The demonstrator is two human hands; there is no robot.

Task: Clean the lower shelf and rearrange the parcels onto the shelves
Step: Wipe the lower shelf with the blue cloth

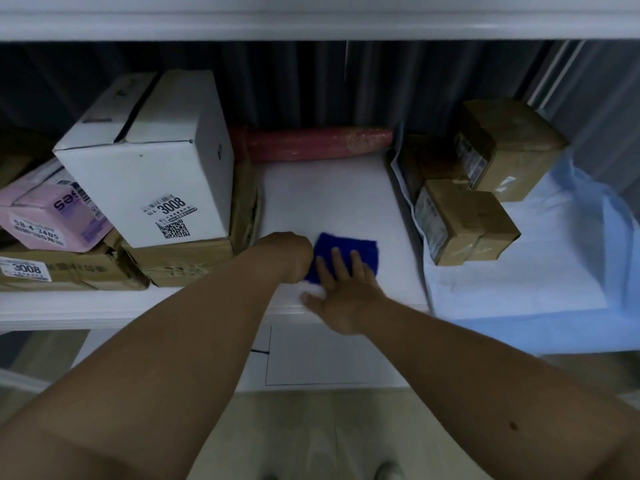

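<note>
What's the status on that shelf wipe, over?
Right hand flat on blue cloth, mid-shelf. Left hand curled at cloth's left edge, grip hidden. White box left, brown parcels right, red roll behind.

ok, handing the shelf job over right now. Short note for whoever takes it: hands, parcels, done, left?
Right hand: flat, fingers straight, pressing the blue cloth on the shelf.
Left hand: at the cloth's left edge, fingers hidden, grip unclear.
Parcels: white box stacked on brown cartons at left with the pink box; red roll at the back; taped brown parcels at right on blue sheeting.
Done: middle strip bare, wipe under way.
Left: finish wiping, rearrange parcels.
</note>
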